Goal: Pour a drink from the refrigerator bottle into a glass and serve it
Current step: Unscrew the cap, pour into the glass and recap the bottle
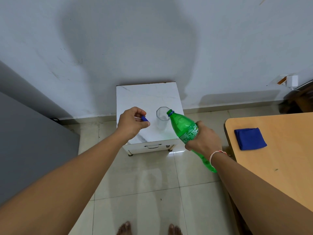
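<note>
A clear glass (162, 119) stands upright on the white marble-top cabinet (145, 97). My right hand (204, 139) grips a green plastic bottle (183, 128) around its labelled middle. The bottle is tilted, and its open mouth touches the glass rim on the right side. My left hand (133, 122) hovers over the cabinet top to the left of the glass and pinches the blue bottle cap (144, 118) between thumb and fingers. I cannot tell whether liquid is flowing.
A wooden table (277, 150) with a folded blue cloth (250, 138) stands at the right. A grey refrigerator side (25, 133) fills the left. The wall is close behind the cabinet. Tiled floor and my bare feet lie below.
</note>
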